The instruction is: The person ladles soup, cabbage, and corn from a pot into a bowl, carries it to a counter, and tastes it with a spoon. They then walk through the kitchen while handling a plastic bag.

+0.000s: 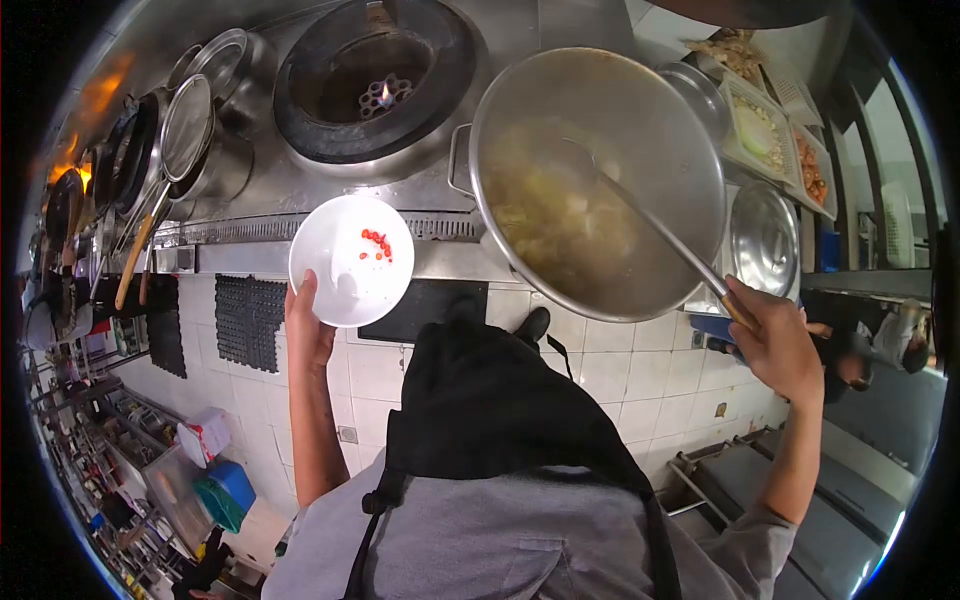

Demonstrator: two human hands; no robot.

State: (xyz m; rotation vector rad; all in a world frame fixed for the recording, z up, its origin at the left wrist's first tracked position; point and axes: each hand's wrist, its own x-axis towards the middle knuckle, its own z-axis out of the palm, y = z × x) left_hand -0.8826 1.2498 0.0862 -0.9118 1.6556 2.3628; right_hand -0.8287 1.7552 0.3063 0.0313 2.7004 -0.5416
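Observation:
My left hand [308, 318] grips the near left rim of a white bowl [340, 290], its thumb over the edge. Several small red pieces [376, 242], too small to name surely, lie inside. The bowl is beside a large metal stockpot [685, 150] of steaming, yellowish broth [560, 215]. On the other side my right hand [778, 342] is closed around the wooden end of a long metal ladle [665, 232]. The ladle slants over the pot's near right rim, and its head is down at the broth, partly blurred by steam.
A wok burner [385, 150] with a small flame is left of the pot. Strainers [187, 125] and pots stand further left. At right are a metal lid [765, 240] and food baskets [755, 135]. Another person [850, 350] is at far right.

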